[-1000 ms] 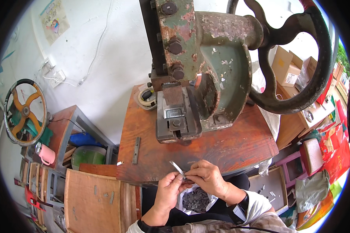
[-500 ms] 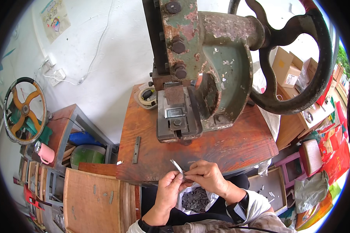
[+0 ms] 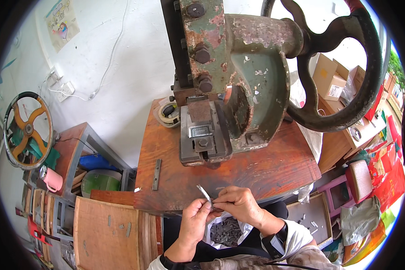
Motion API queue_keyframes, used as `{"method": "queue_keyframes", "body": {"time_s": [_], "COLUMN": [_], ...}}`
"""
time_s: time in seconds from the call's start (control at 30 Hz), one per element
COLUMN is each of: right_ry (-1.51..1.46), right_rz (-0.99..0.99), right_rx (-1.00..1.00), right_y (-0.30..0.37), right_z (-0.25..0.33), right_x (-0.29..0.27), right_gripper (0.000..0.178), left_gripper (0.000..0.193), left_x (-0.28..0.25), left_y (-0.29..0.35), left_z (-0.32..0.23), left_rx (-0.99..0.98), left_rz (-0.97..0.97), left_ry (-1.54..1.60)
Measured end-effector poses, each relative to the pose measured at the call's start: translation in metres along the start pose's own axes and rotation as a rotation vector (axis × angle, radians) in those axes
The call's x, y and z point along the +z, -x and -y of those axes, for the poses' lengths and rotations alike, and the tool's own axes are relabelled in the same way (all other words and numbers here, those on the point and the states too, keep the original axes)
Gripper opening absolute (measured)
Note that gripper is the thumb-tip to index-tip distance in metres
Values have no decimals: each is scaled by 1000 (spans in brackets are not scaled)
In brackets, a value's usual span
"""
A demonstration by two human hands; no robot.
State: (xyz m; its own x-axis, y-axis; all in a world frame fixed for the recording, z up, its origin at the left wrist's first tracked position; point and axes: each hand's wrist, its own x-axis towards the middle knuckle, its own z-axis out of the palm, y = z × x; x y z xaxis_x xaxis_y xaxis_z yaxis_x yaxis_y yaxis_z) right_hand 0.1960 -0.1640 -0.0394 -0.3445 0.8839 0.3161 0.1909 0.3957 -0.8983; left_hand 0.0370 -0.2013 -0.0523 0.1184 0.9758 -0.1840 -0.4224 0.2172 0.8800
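A thin silvery strip (image 3: 204, 192) stands up, slightly tilted, out of the pinched fingers of my left hand (image 3: 193, 221). My right hand (image 3: 239, 203) is closed too, thumb and fingertips meeting close beside the strip's lower end; what lies between them is hidden. Both hands are at the near edge of the wooden bench (image 3: 252, 173). Below them, a white bag (image 3: 244, 229) in my lap holds many small grey metal pieces (image 3: 227, 231). Beyond the hands stands a green hand press (image 3: 263, 85), with a ridged metal die (image 3: 200, 130) on its bed.
A flat metal bar (image 3: 156, 174) lies on the bench's left side, and tape rolls (image 3: 168, 112) sit behind the die. The press's large handwheel (image 3: 369, 81) overhangs at right. Lower left is a wooden board (image 3: 103, 243) with a few pieces; lower right, a shallow tray (image 3: 326, 213).
The view has shifted slightly, moving the press a little left in the picture. My hands keep almost the same hold on the strip.
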Motion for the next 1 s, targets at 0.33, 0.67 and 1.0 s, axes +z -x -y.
{"method": "queue_keyframes", "body": {"time_s": [0.33, 0.67, 1.0], "right_ry": [-1, 34, 48], "right_rz": [52, 29, -10], "right_rx": [5, -74, -46], "right_y": [-2, -3, -6], "right_z": [1, 0, 1], "right_x": [-3, -6, -6], "right_gripper": [12, 13, 9], "left_gripper": [14, 18, 13], "left_x": [-3, -3, 0], "left_y": [-2, -3, -4], "left_z": [2, -1, 4], "left_rx": [2, -12, -2], "left_rz": [11, 28, 43], "left_ry": [86, 42, 51]}}
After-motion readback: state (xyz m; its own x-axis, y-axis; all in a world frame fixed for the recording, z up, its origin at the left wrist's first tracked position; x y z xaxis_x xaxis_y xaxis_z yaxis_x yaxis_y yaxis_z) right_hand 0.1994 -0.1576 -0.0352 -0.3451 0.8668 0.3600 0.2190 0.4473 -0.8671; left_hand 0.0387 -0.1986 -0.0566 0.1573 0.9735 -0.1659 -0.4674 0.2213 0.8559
